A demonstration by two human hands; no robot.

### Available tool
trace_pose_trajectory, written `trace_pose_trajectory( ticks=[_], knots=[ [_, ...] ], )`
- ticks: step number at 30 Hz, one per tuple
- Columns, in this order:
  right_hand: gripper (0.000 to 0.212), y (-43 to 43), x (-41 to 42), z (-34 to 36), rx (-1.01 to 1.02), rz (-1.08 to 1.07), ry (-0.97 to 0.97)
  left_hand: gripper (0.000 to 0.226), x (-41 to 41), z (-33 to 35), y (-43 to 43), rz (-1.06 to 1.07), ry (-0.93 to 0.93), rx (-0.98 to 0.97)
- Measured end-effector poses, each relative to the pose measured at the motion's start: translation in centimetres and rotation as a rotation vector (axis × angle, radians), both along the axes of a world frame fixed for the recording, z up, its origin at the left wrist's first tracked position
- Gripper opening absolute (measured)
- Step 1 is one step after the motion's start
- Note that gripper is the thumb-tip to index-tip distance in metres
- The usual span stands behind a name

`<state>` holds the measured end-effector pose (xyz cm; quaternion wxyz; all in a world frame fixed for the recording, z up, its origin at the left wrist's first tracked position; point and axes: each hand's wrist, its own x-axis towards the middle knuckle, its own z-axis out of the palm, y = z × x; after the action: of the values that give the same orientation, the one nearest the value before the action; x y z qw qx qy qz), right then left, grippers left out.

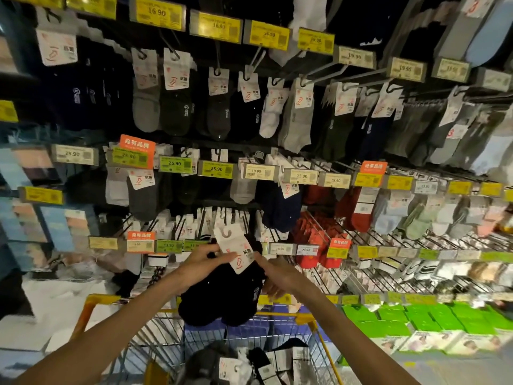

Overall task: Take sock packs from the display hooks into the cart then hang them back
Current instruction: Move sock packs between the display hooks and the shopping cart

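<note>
Fingers of the left hand (198,263) curl round the left edge of a sock pack (222,298). Their tips rest on its white card header (236,250), and the rest of that grip is lost behind the black fabric. Fingers of the right hand (280,276) grasp the same pack from the other side. The forefinger reaches up against the card's right edge, while the lower fingers fold under the socks and are partly hidden. The pack hangs tilted between the two sets of fingers. Its hook loop is uppermost and on no peg, and the black socks droop below the fingers.

Just beneath the fingers is the cart (91,304), whose yellow rim passes behind the toes of the socks. Deeper in its wire basket lie more packs (230,366), dark and white. They are cut off by the lower edge and too blurred to count.

Beyond the fingers, rows of display hooks (324,68) carry grey, black, white, navy and red socks. Yellow price tags (159,12) sit at the hook ends, and much of their print is unreadable. Directly behind the card, a row of white-headed packs is partly covered by it. To the right of the fingers and lower down, green boxes (388,320) lie flat on a shelf. The far left is smeared and hard to make out.
</note>
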<state>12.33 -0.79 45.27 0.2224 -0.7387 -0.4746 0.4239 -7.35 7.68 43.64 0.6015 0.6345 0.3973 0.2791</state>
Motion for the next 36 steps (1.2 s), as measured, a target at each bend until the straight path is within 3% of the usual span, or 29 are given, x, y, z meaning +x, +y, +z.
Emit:
trace_pose_trajectory(
  ticks=[2, 5, 8, 16, 22, 28, 36],
  knots=[
    [0.055, 0.8, 0.6, -0.6, 0.188, -0.061, -0.029, 0.020, 0.2, -0.1, 0.0, -0.026, 0.026, 0.036],
    [0.043, 2.2, 0.7, -1.2, 0.307, -0.106, 0.180, 0.021, 0.5, 0.0, -0.2, -0.063, 0.008, 0.034],
    [0.038, 2.3, 0.2, -0.4, 0.318, -0.165, 0.396, 0.024, 0.4, 0.9, -0.3, -0.101, 0.008, 0.019],
    [0.052, 1.7, 0.0, -0.3, 0.280, -0.086, 0.582, 0.023, -0.5, 2.0, -0.8, -0.134, -0.015, -0.037],
    [0.045, 2.2, -0.1, -1.3, 0.313, -0.219, 0.686, 0.049, -2.0, 0.8, 0.0, -0.065, -0.019, -0.080],
    [0.040, 3.1, -0.7, -2.6, 0.261, -0.322, 0.762, 0.025, -5.0, -0.2, 0.6, -0.017, 0.023, -0.049],
    [0.043, 4.5, -2.8, -2.8, 0.238, -0.344, 0.795, 0.025, -7.0, 0.4, 1.2, 0.095, -0.034, -0.092]
  ],
)
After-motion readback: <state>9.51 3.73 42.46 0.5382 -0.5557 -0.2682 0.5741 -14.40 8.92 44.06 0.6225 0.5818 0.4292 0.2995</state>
